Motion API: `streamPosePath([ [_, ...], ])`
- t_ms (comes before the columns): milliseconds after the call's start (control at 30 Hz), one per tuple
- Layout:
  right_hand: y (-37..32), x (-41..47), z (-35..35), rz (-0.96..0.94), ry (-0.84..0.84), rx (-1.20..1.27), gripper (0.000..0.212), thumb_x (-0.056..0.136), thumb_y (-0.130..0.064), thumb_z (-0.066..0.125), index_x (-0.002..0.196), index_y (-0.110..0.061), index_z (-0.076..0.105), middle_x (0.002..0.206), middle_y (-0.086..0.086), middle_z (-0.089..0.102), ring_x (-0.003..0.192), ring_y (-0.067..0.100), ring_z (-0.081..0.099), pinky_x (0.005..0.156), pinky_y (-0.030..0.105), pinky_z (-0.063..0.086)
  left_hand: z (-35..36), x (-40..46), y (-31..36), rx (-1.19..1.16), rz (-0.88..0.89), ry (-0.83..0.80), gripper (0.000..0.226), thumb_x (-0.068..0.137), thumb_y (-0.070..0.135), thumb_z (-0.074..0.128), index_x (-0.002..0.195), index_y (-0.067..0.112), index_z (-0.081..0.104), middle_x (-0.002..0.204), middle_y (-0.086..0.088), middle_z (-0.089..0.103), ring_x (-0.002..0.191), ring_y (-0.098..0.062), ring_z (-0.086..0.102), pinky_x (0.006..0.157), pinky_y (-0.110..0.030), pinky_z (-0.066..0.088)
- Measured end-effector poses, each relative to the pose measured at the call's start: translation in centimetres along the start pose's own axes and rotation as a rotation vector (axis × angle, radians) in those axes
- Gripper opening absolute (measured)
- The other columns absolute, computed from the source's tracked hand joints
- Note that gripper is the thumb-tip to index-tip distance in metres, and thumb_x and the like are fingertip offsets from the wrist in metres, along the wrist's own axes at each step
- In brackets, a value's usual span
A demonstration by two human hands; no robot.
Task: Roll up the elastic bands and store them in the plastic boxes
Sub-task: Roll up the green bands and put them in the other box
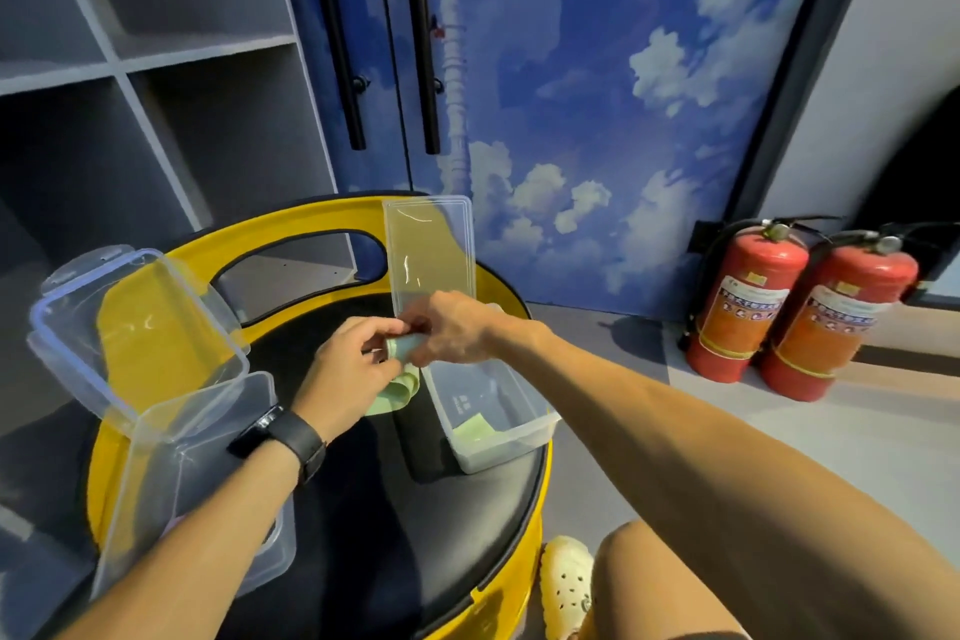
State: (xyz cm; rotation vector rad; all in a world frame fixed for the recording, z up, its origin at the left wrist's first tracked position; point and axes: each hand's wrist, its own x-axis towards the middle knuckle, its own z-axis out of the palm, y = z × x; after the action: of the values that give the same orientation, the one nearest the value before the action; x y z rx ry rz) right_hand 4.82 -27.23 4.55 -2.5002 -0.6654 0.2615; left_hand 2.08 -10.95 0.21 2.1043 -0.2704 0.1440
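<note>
No text can be read outright. Well to the right of the hands, two red fire extinguishers [744, 299] [836, 322] carry white and orange labels whose print is too small and blurred to make out. Just below the right hand [451, 327], the floor of the clear plastic box [524, 437] shows a faint moulded mark, perhaps characters, unreadable.

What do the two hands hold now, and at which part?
Both hands hold one pale green elastic band. The left hand and right hand pinch its rolled-up end; the loose tail hangs down onto the black seat.
</note>
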Motion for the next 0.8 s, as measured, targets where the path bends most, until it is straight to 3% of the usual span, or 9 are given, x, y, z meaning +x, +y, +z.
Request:
streamPosePath([
  [267,2.9,-0.9,0.4,-0.004,0.016,-0.064,0.02,0.084,-0.016,0.067,0.103,-0.011,0.063,0.086,0.005,0.06,0.074,0.021,0.051,0.057,0.027,0.038,2.8,0.5,0.3,0.138,0.014,-0.037,0.026,0.081,0.004,0.071,0.104,0.014,0.067,0.107,-0.001,0.058,0.098,-0.015,0.063,0.09,-0.031,0.053],
  [433,5.3,-1.1,1.3,0.016,-0.007,-0.119,0.02,0.086,-0.012,0.065,0.106,-0.011,0.063,0.087,0.002,0.057,0.076,0.021,0.05,0.055,0.022,0.033,4.3,1.2,0.0,0.248,0.008,-0.119,0.023,0.08,0.015,0.072,0.102,0.022,0.066,0.104,0.005,0.058,0.097,-0.013,0.059,0.087,-0.032,0.051],
  [633,9.0,-0.9,4.0,0.113,-0.085,-0.15,0.026,0.087,-0.01,0.064,0.113,-0.014,0.063,0.109,0.008,0.066,0.088,0.022,0.054,0.077,0.035,0.049,6.1,0.4,-2.2,0.278,-0.029,-0.188,0.023,0.084,0.011,0.065,0.103,0.025,0.066,0.106,0.01,0.056,0.098,-0.008,0.057,0.08,-0.014,0.043],
  [800,10.6,0.0,6.0,0.145,-0.14,-0.149,0.032,0.085,-0.009,0.061,0.116,-0.016,0.062,0.115,0.007,0.064,0.09,0.019,0.049,0.075,0.028,0.04,6.4,0.4,-3.6,0.27,-0.042,-0.159,0.023,0.086,0.008,0.062,0.104,0.022,0.067,0.099,0.015,0.053,0.093,-0.001,0.054,0.069,0.002,0.037],
])
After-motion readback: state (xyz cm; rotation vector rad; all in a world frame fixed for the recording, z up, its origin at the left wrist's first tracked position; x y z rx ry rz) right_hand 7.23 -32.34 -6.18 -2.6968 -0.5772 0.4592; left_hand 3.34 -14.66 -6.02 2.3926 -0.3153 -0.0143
